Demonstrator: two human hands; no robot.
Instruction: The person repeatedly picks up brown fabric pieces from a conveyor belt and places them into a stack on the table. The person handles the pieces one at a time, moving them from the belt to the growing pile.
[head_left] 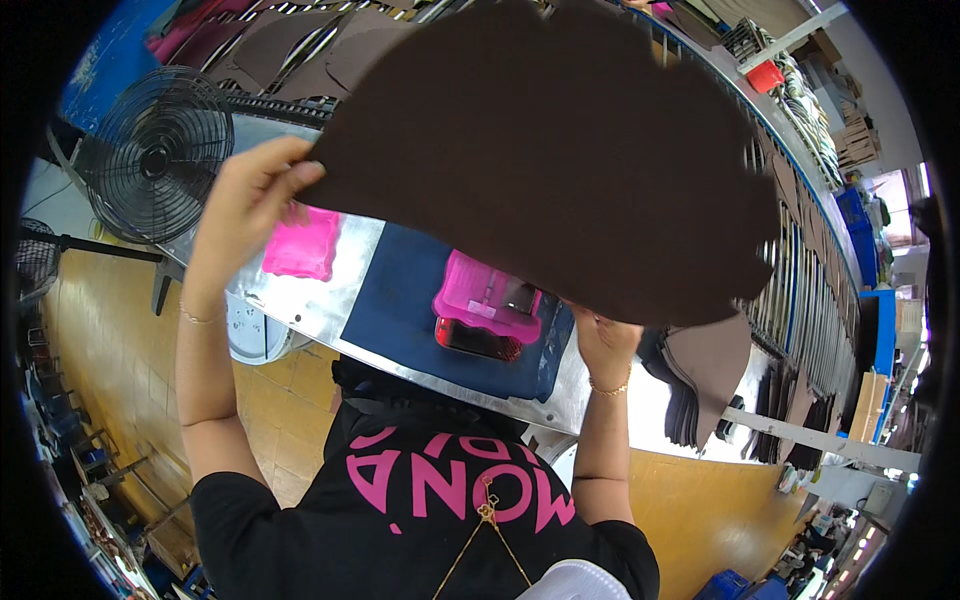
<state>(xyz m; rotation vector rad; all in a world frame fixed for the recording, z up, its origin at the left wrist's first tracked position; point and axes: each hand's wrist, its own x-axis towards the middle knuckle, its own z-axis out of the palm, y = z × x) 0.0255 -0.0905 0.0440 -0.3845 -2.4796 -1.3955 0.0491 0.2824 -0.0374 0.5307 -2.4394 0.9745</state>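
Note:
A large dark brown cut fabric panel (pixel 540 150), with small notches along its curved edge, is raised in front of me above the table. My left hand (pixel 255 190) pinches its left corner between thumb and fingers. At the panel's lower edge, my right hand (pixel 608 342) grips it, with the fingers partly hidden behind the material. Beneath the panel, a pink plastic tray (pixel 480 290) rests on a dark blue cloth (pixel 390 310), beside a red and black object (pixel 470 340). Another pink tray (pixel 303 245) lies near my left hand.
A black wire fan (pixel 155 160) stands at the left. Stacked brown pieces (pixel 705 370) lie right of my right hand on the metal table (pixel 340 285). Slatted racks (pixel 815 310) holding brown panels curve along the far and right sides. A white bucket (pixel 255 330) stands below the table's near edge.

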